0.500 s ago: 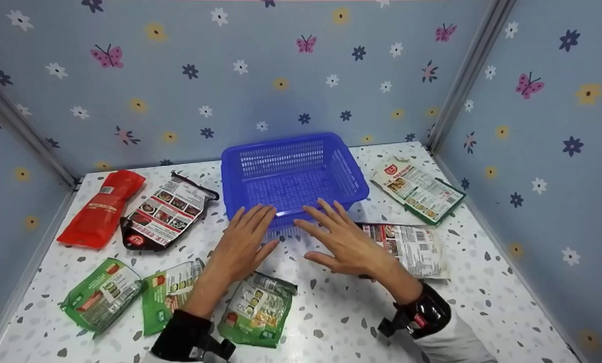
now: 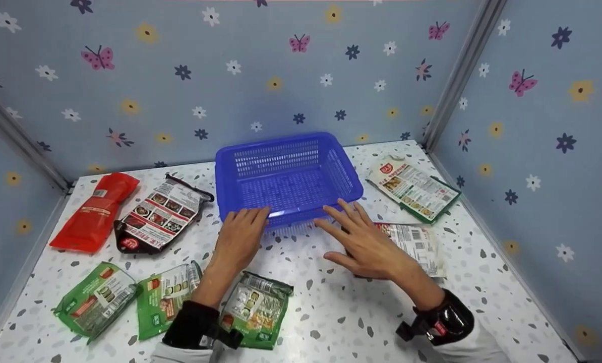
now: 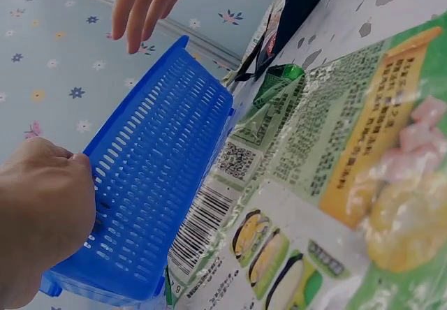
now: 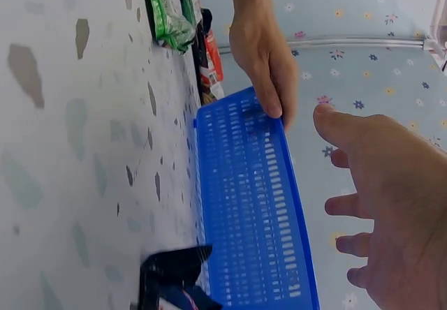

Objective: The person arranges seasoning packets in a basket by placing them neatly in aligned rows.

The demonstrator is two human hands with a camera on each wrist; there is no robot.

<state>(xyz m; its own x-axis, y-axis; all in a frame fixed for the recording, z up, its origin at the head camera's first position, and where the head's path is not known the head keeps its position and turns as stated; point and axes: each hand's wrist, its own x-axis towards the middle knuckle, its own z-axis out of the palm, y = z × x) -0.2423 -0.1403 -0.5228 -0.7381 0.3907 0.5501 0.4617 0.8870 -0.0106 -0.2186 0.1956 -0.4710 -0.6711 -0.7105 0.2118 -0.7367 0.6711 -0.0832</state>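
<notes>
A blue plastic basket [image 2: 225, 184] with slotted walls stands at the back of the table. My left hand [image 2: 240, 239] grips its front rim near the left corner; in the right wrist view the left thumb lies along the outer wall, fingers over the rim. Fingers spread, my right hand [image 2: 369, 247] hovers by the basket's front right corner, holding nothing. Partly hidden below it lies a white food packet [image 2: 419, 247]. Beside the left forearm is a green food packet [image 2: 255, 312], seen large as printed packaging [image 3: 279, 254] in the left wrist view.
On the left lie a red packet [image 2: 97, 214], a black-and-white packet [image 2: 162, 212] and two green packets [image 2: 99, 302]. A white-and-green packet [image 2: 417, 189] rests at the back right. Flowered panels [image 2: 281, 65] rise behind and at both sides of the speckled table.
My left hand has closed its fingers over the basket's front rim. The right hand has moved slightly right, staying spread. The basket holds its place by the back panel.
</notes>
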